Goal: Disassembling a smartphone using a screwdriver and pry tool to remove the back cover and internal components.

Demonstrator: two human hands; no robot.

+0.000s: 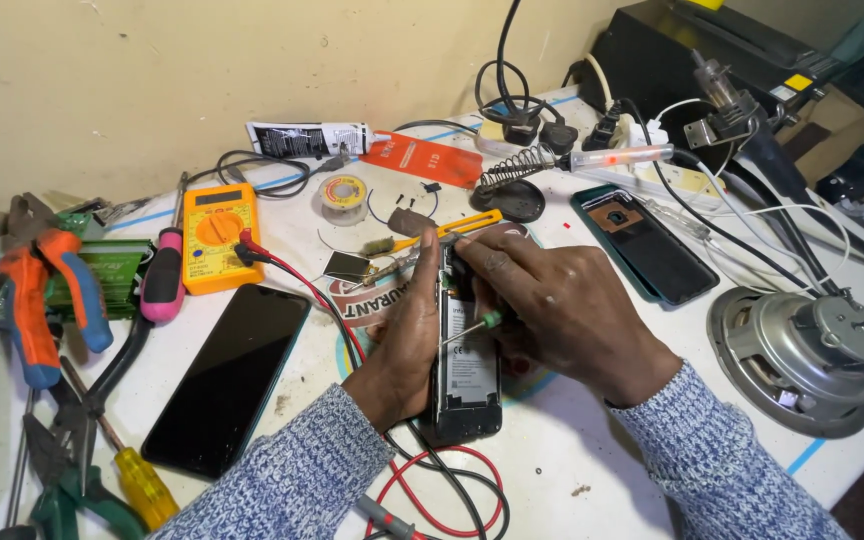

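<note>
Head view: opened phone lies back-up on the white bench, centre frame, battery and inner frame exposed. Left hand is clamped along the phone's left edge, fingers curled around the side, thumb up near the top end. Right hand is laid over the upper right of the phone, fingers closed in a pinch on a small green-handled screwdriver; its shaft is angled down-left across the battery area, tip position hidden by the hands.

Step in hand, as judged: internal screws or a cover near the phone's top end are being worked, with the body held steady against twisting.

Next move calls for: tip kept seated square in the screw head, light downward pressure, left grip kept firm so the phone is not rotated. Red and black probe leads run under the left wrist and should be kept clear of the work.

Nearby: yellow multimeter upper left, a second dark phone flat at left, a back cover upper right, soldering iron on its stand behind, loose speaker at right
</note>
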